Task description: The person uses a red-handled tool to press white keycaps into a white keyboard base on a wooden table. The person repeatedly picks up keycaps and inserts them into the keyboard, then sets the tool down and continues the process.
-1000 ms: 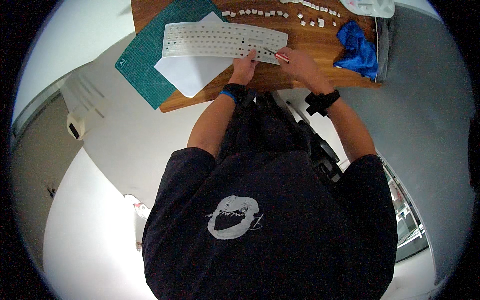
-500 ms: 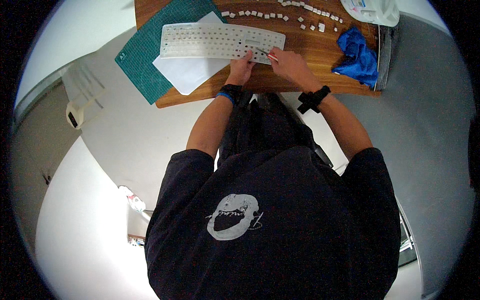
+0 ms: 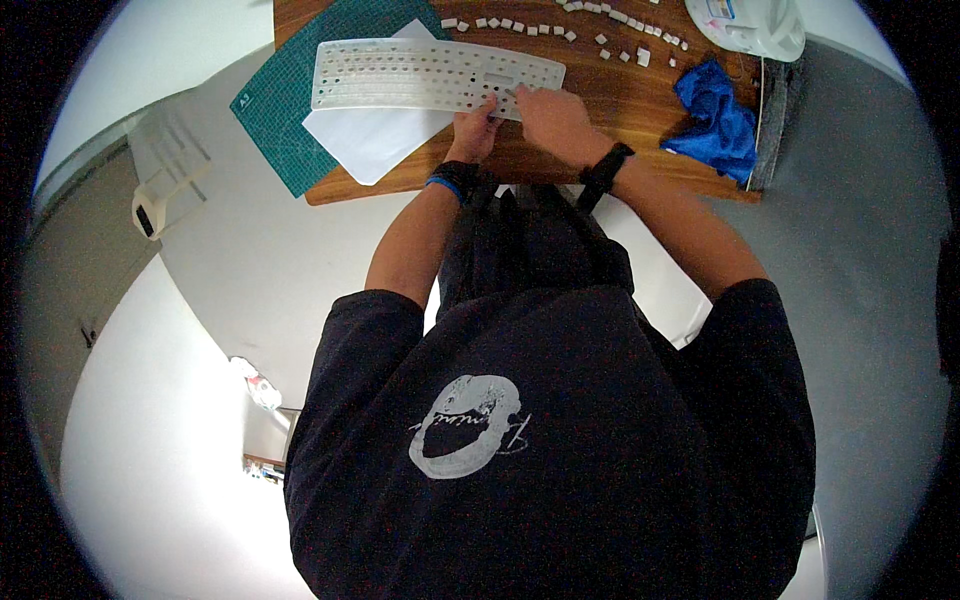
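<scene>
A white keyboard with its keycaps off lies tilted across the table, showing rows of bare key positions. My left hand is closed on its near edge, right of the middle, with the thumb on top. Over the right part of the keyboard, my right hand is closed with its knuckles up. Its fingers hide nearly all of the thin tool with a red and white handle that shows in the earlier frame. Beneath the keyboard are a white sheet of paper and a green cutting mat.
Many loose white keycaps lie in rows at the back of the wooden table. A blue cloth is bunched near the right edge. Behind it stands a whitish translucent container.
My right hand has shifted left and forward and turned, so the tool's handle no longer shows. The keyboard and my left hand appear slightly farther left and up.
</scene>
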{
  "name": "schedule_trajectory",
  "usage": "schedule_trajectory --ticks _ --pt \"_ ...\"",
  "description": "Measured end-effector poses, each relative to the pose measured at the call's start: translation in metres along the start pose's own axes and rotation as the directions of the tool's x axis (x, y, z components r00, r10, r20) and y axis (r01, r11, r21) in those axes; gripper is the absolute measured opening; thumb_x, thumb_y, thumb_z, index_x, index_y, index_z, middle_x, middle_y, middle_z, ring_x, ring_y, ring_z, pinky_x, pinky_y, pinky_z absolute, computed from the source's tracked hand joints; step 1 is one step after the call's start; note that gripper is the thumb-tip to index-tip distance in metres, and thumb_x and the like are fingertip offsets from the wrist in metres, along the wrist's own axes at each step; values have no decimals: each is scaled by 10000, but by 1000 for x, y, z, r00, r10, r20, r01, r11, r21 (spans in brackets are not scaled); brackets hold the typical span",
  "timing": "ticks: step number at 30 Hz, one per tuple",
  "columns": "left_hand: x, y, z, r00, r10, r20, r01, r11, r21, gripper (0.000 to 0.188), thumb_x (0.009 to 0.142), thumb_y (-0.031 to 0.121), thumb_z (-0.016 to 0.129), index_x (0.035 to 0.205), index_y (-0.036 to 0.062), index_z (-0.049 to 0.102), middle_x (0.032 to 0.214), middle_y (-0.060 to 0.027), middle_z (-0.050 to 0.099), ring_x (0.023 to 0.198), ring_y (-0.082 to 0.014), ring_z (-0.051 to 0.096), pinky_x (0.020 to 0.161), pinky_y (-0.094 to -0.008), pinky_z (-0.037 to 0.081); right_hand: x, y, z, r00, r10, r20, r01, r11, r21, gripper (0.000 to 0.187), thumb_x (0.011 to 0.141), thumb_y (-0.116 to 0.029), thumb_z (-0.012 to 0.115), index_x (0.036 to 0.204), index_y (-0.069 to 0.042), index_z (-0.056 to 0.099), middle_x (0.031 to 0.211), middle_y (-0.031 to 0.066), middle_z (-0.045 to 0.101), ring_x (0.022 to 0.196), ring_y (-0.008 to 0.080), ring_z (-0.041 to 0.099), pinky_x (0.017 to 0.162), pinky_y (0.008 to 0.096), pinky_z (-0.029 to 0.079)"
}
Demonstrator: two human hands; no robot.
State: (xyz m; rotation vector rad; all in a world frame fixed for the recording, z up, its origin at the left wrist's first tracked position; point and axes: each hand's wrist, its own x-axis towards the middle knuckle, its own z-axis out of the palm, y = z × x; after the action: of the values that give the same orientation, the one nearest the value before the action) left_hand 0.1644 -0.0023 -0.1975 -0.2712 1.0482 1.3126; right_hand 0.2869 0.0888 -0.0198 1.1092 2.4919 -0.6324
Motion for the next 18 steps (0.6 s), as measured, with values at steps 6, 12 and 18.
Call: schedule_trajectory --ticks 6,12,18 --pt "-8 3 7 998 11 -66 -6 997 79 386 908 45 692 1244 121 518 1161 -49 616 1038 -222 610 838 -393 522 41 55 7 933 126 337 -214 948 236 360 910 -302 596 1150 -34 619 929 156 711 772 327 697 657 408 563" --pt "20 -22 -35 928 324 182 -366 882 296 388 907 51 695 1241 129 514 1174 -48 609 1054 -236 593 855 -415 502 4 44 3 910 -389 -139 336 892 -302 280 940 -203 558 1186 -82 614 868 151 685 739 332 691 666 421 566" --pt "14 -17 -31 945 260 197 -321 845 428 373 903 44 694 1226 121 524 1172 -71 615 1060 -233 606 840 -388 534 -14 48 24 991 -106 -80 112 991 74 306 953 -262 580 1191 -70 595 902 174 699 698 306 694 569 418 554"
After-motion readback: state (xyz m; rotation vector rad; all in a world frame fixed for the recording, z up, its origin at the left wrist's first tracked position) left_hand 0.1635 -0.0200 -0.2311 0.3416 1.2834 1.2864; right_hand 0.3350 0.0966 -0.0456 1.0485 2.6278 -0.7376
